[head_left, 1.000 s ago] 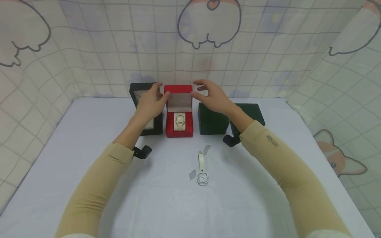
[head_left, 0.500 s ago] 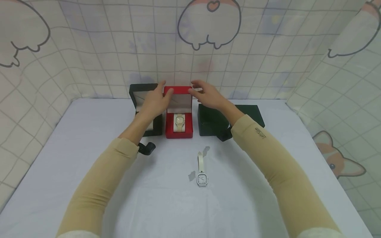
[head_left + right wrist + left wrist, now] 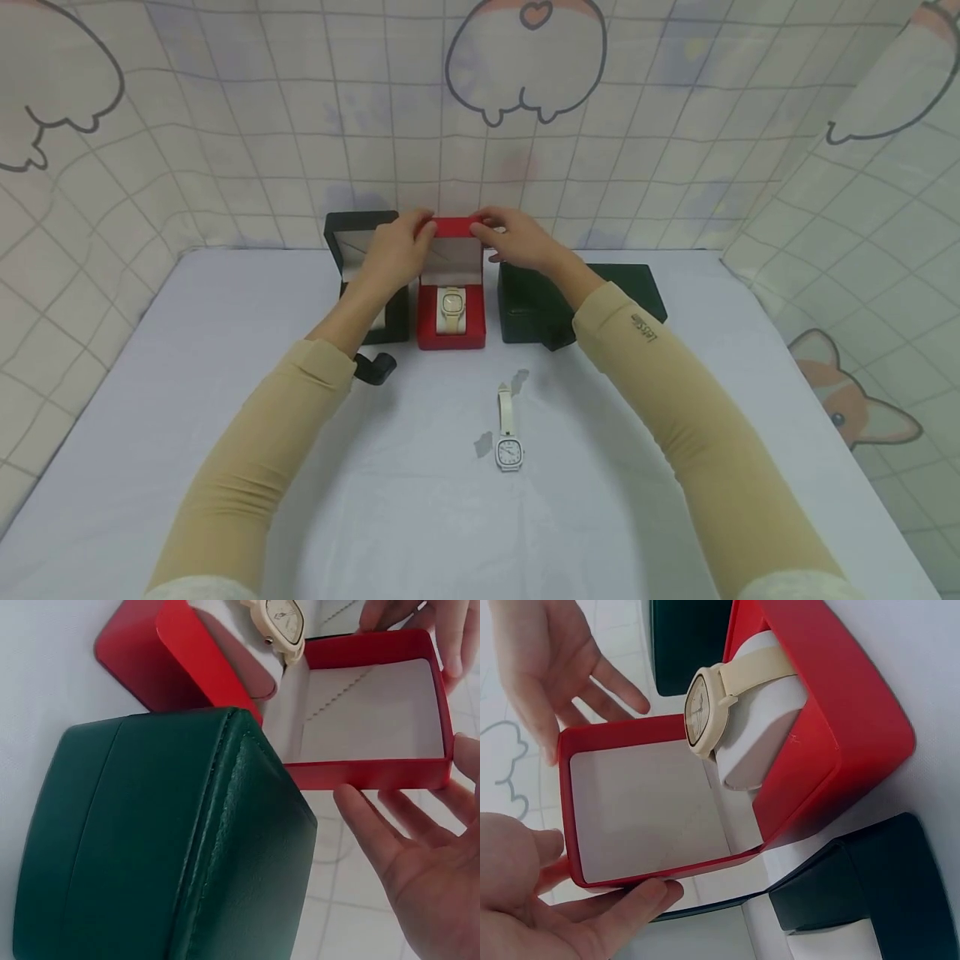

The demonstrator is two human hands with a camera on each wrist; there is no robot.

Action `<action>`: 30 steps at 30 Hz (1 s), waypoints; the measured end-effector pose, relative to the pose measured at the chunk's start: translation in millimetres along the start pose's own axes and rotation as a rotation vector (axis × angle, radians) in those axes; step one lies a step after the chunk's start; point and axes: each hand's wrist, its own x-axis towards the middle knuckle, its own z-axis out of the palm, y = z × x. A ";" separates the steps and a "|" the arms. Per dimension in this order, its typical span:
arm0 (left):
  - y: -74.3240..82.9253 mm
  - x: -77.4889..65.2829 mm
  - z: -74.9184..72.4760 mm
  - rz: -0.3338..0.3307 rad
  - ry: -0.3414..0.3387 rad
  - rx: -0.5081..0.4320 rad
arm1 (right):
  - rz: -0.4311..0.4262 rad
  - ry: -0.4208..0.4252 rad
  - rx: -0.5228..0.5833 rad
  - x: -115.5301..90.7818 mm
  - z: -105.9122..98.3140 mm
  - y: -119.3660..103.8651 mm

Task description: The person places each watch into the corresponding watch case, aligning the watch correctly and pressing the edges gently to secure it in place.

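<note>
A red watch box (image 3: 452, 341) stands with its lid raised. Inside, a cream watch (image 3: 452, 305) is wrapped round a white cushion. My left hand (image 3: 397, 250) holds the left corner of the lid, with thumb and fingers about its edge. At the opposite corner, my right hand (image 3: 521, 243) holds the lid between its thumb and fingers. The lid's pale lining (image 3: 645, 817) faces the left wrist camera. A white watch (image 3: 509, 452) lies flat on the table nearer to me, its strap stretched away from me.
Left of the red box is a dark green box (image 3: 362, 220) with its lid up, partly behind my left arm. On the right stand a closed green box (image 3: 150, 825) and another green box (image 3: 637, 287). A patterned cloth wall (image 3: 442, 158) rises behind the table.
Both hands have moved inward to the red lid's corners and now hold it. The box lid still stands raised, and both watches stay where they were.
</note>
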 end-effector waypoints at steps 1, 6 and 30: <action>-0.1 0.0 0.0 0.003 0.002 0.001 | -0.001 -0.002 0.009 -0.2 0.2 -0.5; 1.7 -0.1 -1.6 0.014 -0.001 0.013 | 0.001 -0.020 0.046 -2.2 0.2 -5.1; 4.4 -8.4 -14.4 0.027 -0.146 -0.009 | 0.053 -0.074 0.122 -16.6 1.8 -23.0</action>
